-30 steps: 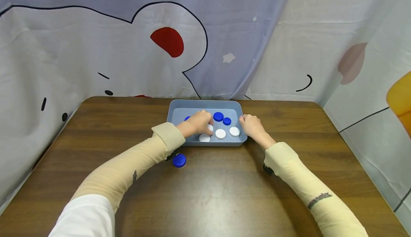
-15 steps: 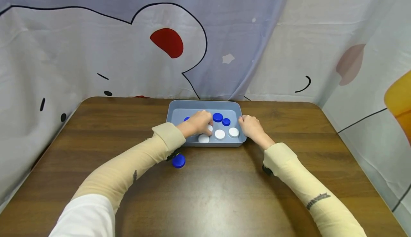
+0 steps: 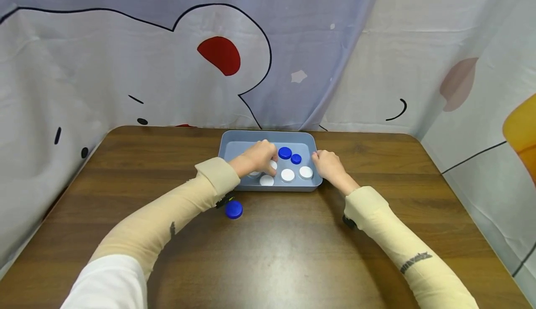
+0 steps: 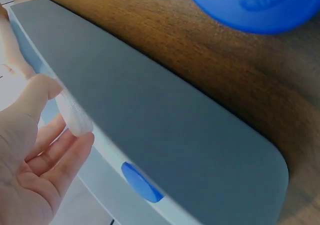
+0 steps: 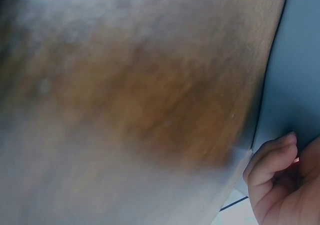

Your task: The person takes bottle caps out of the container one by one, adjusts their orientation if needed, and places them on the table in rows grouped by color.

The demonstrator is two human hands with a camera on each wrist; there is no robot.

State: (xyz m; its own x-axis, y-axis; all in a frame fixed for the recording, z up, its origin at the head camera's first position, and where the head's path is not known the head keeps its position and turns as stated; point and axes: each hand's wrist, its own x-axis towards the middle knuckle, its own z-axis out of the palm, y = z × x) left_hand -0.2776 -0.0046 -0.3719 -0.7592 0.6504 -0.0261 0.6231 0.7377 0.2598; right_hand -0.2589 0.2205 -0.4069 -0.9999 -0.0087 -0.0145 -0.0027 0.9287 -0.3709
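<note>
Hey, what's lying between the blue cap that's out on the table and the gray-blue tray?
Only bare wood of the table lies between the blue cap and the tray, as the left wrist view shows.

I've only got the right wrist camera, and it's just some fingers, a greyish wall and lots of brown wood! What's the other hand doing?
Observer: The left hand is pinching a white bottle cap over the blue-grey tray.
Operator: Ooh! Are any caps outside the tray?
Observer: Yes, a blue bottle cap lies on the table, on the near side of the tray.
</note>
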